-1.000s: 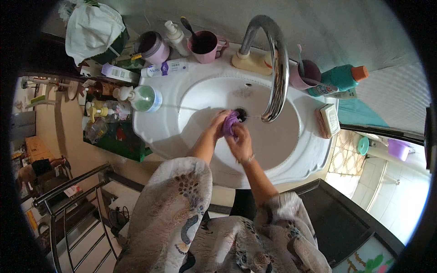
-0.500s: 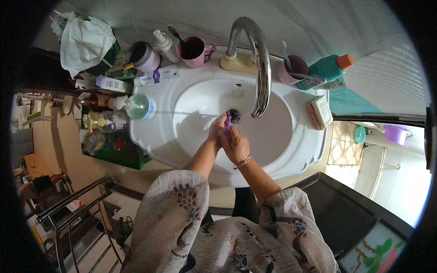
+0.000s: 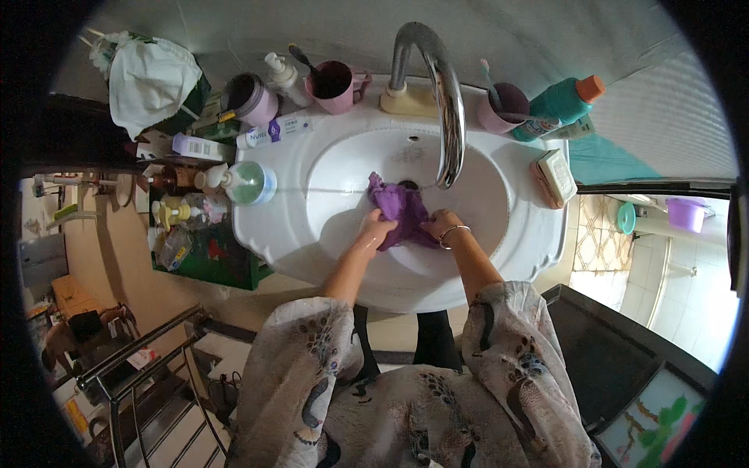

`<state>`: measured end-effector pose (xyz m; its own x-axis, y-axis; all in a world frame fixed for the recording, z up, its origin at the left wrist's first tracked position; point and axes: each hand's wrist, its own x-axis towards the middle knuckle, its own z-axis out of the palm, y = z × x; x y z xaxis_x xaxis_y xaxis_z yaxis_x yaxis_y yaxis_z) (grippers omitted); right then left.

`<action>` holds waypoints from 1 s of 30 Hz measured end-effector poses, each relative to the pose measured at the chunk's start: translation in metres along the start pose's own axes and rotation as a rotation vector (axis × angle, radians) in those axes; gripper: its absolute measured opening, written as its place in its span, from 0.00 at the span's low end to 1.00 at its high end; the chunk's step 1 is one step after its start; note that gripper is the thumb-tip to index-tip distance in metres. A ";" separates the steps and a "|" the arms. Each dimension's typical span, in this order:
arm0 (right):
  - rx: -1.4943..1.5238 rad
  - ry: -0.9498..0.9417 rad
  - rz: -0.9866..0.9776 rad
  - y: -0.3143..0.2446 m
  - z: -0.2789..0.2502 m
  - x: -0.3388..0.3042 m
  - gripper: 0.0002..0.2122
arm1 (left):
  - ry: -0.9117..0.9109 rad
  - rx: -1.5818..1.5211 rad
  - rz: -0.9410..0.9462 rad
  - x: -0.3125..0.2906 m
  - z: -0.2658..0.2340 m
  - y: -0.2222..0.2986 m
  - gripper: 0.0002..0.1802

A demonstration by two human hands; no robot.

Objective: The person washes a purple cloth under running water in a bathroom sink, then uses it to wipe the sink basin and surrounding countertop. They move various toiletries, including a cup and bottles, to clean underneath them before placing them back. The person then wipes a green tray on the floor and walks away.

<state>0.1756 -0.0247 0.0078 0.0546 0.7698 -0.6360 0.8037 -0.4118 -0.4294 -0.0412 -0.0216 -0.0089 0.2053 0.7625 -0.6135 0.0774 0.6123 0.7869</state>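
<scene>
A wet-looking purple cloth [image 3: 400, 209] hangs spread out and crumpled between my hands, inside the oval white washbasin [image 3: 335, 160]. My left hand [image 3: 376, 229] pinches its near left edge. On the other side my right hand [image 3: 441, 225], with a bangle at the wrist, grips the cloth's right edge. Part of the dark drain hole [image 3: 408, 185] shows just beyond the cloth. Above the right half of the bowl arches a chrome faucet [image 3: 452, 117], its spout end close to the cloth.
Along the left rim stand a pump bottle of green liquid [image 3: 250, 184], a toothpaste tube [image 3: 275, 131] and a pink mug [image 3: 331, 90]. To the right are another pink cup [image 3: 502, 117], a teal bottle [image 3: 558, 105] and a soap box [image 3: 552, 179]. A metal rack [image 3: 148, 374] stands lower left.
The cloth was bunched small between my two hands held together. Now my hands have moved apart and the cloth is opened out between them. The view has shifted slightly.
</scene>
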 end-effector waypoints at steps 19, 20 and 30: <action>0.432 0.258 -0.327 0.031 -0.059 -0.022 0.18 | -0.050 0.802 0.281 -0.037 -0.054 0.089 0.26; 0.277 0.173 -0.273 0.025 -0.059 -0.027 0.17 | -0.007 0.970 0.215 -0.041 -0.047 0.077 0.21; -0.253 0.334 -0.167 0.000 -0.056 -0.056 0.16 | -0.155 1.300 0.487 -0.054 -0.027 0.076 0.14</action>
<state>0.2053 -0.0407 0.0794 0.0671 0.9479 -0.3114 0.9350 -0.1687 -0.3121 -0.0730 -0.0102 0.0825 0.5711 0.7572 -0.3171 0.7892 -0.4001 0.4659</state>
